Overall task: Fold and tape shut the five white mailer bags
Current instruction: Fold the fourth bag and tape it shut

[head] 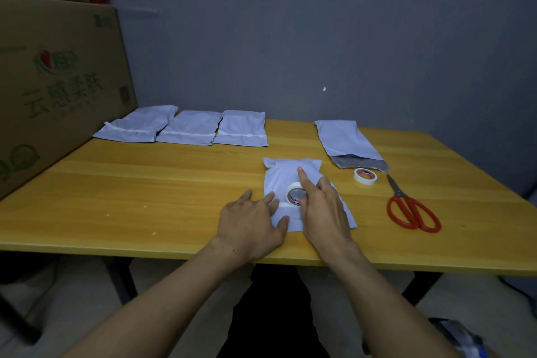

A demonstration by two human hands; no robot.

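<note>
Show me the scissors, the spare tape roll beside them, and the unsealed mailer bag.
scissors (402,195), head view, on the pivot.
spare tape roll (365,183), head view, its white side wall.
unsealed mailer bag (347,139), head view, its white body.

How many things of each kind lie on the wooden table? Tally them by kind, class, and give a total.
white mailer bags: 5
white tape rolls: 2
red-handled scissors: 1
Total: 8
</note>
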